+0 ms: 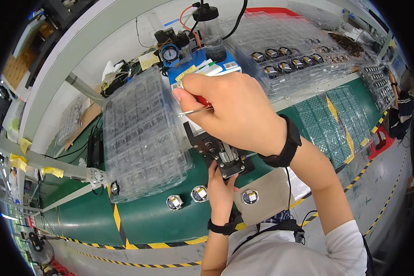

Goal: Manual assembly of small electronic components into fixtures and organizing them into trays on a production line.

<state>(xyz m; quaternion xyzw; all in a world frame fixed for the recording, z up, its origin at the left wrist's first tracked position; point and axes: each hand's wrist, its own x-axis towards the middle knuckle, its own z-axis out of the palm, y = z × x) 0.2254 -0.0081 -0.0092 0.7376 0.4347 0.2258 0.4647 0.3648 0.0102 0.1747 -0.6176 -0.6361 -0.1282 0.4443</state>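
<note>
My right hand (230, 106) is raised over the bench, its fingers closed round a thin metal tool (192, 112). A bit of red shows inside the grip; the hand hides the rest, so the tool's exact kind is unclear. Below it stands a black metal fixture (216, 152) with screws and a silver clamp-like part on top. My left hand (221, 193) grips the fixture's near end, thumb and fingers on either side. Two round silver-rimmed modules (199, 193) with white-and-yellow centres lie left of that hand. Another round module (250, 197) rests on a grey-beige mat (262, 202) to its right.
Stacked clear plastic trays (140, 138) stand on the left. More trays (285, 85), some holding round modules, fill the back right. Behind the fixture are a blue box (230, 67), a pressure gauge (170, 54) and a clear canister (211, 34). A green patterned tray (331, 119) lies right.
</note>
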